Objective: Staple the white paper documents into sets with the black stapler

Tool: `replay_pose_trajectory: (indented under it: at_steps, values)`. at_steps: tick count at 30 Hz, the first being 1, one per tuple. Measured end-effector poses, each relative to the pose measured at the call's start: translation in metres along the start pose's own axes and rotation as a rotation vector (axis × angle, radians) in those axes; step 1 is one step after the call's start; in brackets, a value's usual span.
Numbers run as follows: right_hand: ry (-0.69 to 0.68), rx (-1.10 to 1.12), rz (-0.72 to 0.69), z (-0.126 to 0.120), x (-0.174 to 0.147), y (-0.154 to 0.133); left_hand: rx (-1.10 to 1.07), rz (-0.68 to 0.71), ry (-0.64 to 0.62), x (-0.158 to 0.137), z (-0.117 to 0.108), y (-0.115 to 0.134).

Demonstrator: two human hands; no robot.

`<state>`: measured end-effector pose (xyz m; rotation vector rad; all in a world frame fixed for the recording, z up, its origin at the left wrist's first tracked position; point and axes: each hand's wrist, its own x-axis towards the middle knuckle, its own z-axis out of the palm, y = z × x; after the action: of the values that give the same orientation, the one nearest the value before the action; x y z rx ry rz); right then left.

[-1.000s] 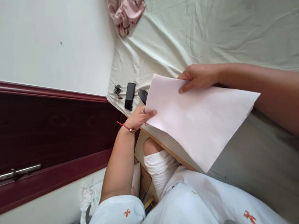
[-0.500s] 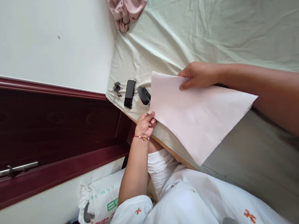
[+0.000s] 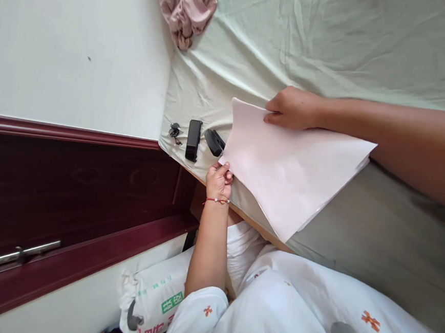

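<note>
Left hand: pinching the paper's near-left corner between thumb and curled fingers; red bracelet around the wrist.
Right hand: gripping the far edge, thumb on top, some fingers hidden.
Paper: spread between both hands, over the near edge of the pale green sheet; layers showing along the near-right side.
Black stapler-like object: just left of the paper.
Black case: lying farther left.
Keys: leftmost, near the wall.
Pink cloth: crumpled, far left.
Printed white bag: near left, beside the left forearm.
</note>
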<state>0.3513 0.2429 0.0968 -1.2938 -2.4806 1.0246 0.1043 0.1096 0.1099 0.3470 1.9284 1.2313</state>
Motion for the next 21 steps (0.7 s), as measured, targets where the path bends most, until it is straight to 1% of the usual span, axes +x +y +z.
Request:
replay_pose_trajectory:
  at_steps: [4,9,17,21]
  values:
    - [0.003,0.027,-0.001,-0.001,0.0,0.0,0.0,-0.009,0.077,0.003,0.005,0.0]
    - [0.024,0.077,0.026,-0.002,-0.001,0.0,0.028,-0.038,0.097,0.011,0.006,0.0]
    - [0.033,0.062,0.01,0.0,0.002,0.0,0.059,-0.065,0.112,0.018,0.009,0.003]
    - [0.04,0.057,0.017,0.001,0.003,0.0,0.06,-0.054,0.118,0.018,0.01,0.003]
